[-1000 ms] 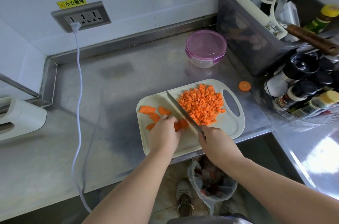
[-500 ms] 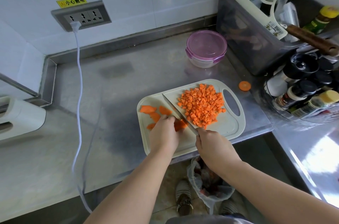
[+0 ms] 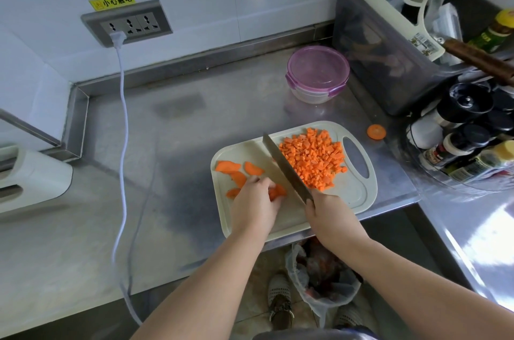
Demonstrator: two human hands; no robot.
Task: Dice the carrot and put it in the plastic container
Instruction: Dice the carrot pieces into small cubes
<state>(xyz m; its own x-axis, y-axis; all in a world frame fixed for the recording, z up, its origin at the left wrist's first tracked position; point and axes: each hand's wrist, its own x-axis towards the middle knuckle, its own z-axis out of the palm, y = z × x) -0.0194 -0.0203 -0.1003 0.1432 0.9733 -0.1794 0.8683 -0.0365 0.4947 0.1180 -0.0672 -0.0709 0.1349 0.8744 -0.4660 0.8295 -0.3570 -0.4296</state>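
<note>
A pale cutting board point(image 3: 353, 195) lies on the steel bench point(image 3: 167, 145) at its near edge. The diced carrot point(image 3: 311, 157) is heaped on the board's 3 o'clock half, next to the handle slot. Uncut carrot slices point(image 3: 228, 166) lie scattered toward 9 o'clock. The left hand point(image 3: 254, 204) has its grip curled down over the slices nearest the board's middle, pinning them to the board. The right hand point(image 3: 331, 217) has its grip clamped round the handle of a knife point(image 3: 286, 170). The blade points toward 11 o'clock and runs between the diced heap and the pinned slices; whether its edge meets the board cannot be told. The plastic container point(image 3: 317, 72) stands at 12 o'clock from the board, well apart from it, with its purple lid on. One carrot round point(image 3: 376, 132) lies on the bench at 2 o'clock, just off the board. A dark bin point(image 3: 375, 61) and spice jars point(image 3: 467, 128) crowd the bench farther toward 2 o'clock.
</note>
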